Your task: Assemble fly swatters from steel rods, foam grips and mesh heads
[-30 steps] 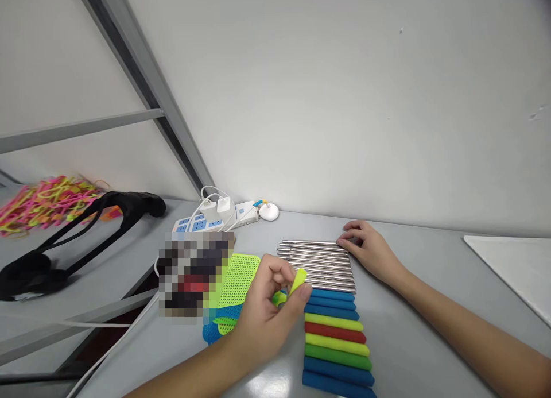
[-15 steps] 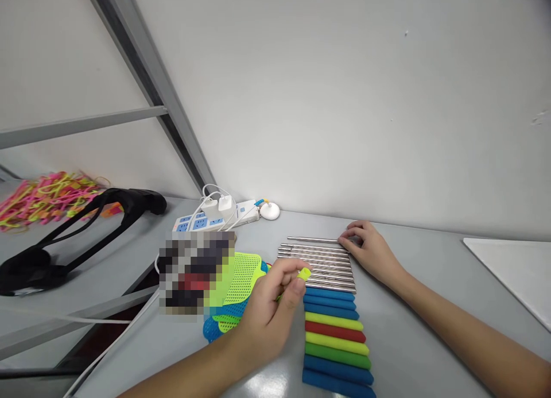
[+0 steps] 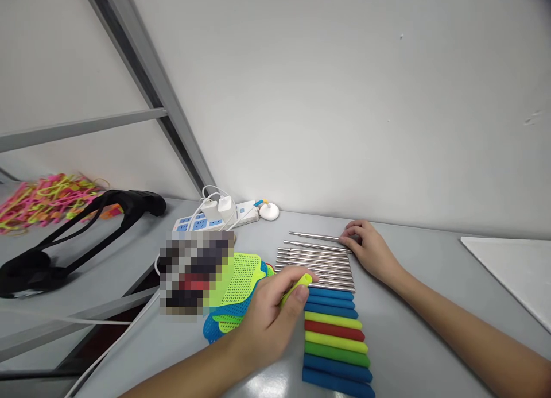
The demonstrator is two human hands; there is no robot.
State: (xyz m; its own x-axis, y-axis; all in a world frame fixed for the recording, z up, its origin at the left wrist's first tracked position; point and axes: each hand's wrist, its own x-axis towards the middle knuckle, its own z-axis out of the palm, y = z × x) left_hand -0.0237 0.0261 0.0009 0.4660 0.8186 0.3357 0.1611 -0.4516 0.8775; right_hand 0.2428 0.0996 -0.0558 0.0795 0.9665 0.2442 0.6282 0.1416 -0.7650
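My left hand point(image 3: 269, 317) is closed on a yellow-green tube-shaped sleeve point(image 3: 297, 287), held at the left end of a row of metal rods point(image 3: 316, 264). My right hand point(image 3: 370, 250) rests on the right ends of the far rods, fingers curled over the farthest one point(image 3: 314, 236), which lies a little apart from the row. In front of the rods lies a row of coloured sleeves point(image 3: 336, 335): blue, yellow, red, yellow, green, blue.
Yellow and blue mesh pieces point(image 3: 236, 292) lie left of my left hand. A power strip point(image 3: 215, 217) with white chargers and a small white disc point(image 3: 269, 212) sit by the wall. A black strap point(image 3: 86, 228), pink and yellow bands point(image 3: 47, 200) and a white board point(image 3: 512, 269) lie further off.
My right hand has pulled the two farthest rods away from the row. My left hand moved the yellow-green sleeve down toward the rods' left ends.
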